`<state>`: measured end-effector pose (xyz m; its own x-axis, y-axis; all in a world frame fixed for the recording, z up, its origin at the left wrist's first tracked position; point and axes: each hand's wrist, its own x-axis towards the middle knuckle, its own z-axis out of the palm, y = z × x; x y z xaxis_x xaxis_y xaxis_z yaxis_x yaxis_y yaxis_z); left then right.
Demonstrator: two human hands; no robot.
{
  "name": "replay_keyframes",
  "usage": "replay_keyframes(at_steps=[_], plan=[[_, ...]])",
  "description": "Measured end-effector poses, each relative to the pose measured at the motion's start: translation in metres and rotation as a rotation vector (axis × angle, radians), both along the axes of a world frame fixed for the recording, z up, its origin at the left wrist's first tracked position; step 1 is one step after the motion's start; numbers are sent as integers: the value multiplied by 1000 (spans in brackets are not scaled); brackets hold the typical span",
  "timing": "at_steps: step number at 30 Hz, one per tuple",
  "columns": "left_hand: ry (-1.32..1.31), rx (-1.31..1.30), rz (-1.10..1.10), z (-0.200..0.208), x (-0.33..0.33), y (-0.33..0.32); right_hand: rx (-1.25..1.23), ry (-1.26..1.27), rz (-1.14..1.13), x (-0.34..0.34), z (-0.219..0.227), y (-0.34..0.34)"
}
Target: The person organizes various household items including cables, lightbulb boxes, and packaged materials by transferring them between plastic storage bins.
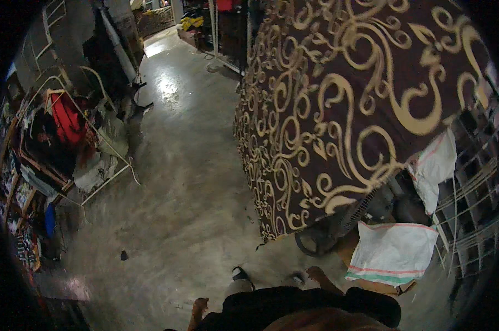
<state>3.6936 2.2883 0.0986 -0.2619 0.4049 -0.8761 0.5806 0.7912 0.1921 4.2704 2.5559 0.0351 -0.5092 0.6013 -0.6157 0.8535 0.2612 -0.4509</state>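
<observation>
My left hand [200, 304] hangs low beside my left leg, above the concrete floor. It looks loosely curled, but its fingers are too small and dark to make out. On the other side, my right hand [317, 274] hangs in front of my right leg, near a white woven sack [394, 251] with red and green stripes. Its fingers are blurred, and nothing can be seen in either hand. Closest ahead on the right hangs a large dark brown cloth [315, 121] with cream scrolls. Under its lower edge shows a black wheel [315, 243], partly hidden.
Concrete floor [177, 165] runs ahead to a brighter far area. At left, metal frames [107, 185] stand among piled clothes and a red cloth [67, 118]. Wire mesh [473, 193] and another white sack [434, 165] flank the right. A small dark object [124, 255] lies on the floor.
</observation>
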Motion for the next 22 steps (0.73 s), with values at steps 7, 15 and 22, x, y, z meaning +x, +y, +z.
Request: replay_keyframes(at_steps=[7, 15, 22], plan=[[-221, 496, 616, 45, -91, 244, -220, -158, 288, -93, 1, 98], [-562, 874, 564, 97, -191, 574, -435, -185, -146, -234, 7, 322], [253, 411, -529, -35, -372, 587, -103, 622, -685, -441, 198, 699]])
